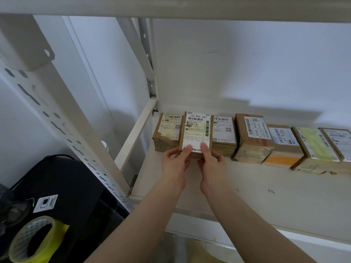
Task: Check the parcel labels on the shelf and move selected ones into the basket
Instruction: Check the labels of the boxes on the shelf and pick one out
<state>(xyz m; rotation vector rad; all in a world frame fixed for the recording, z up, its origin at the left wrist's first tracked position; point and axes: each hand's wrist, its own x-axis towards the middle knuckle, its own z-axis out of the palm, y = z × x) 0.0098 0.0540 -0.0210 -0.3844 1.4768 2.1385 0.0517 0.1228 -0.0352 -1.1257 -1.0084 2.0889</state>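
Note:
A small brown parcel [196, 131] with a white label reading "133 R06 0A7" is tilted up at the back left of the white shelf [247, 186]. My left hand [175, 164] grips its lower left corner and my right hand [210, 164] its lower right corner, thumbs on the label. Behind it a row of taped cardboard parcels leans along the wall: one at the left [168, 132], one just right [225, 135], and several more [252, 137] stretching to the right edge. No basket is clearly in view.
A white perforated upright post [62, 126] and a side rail [135, 135] bound the shelf on the left. Below left sit a black bin [72, 196] with a tag and a roll of yellow tape [34, 242]. An upper shelf board [171, 6] runs overhead.

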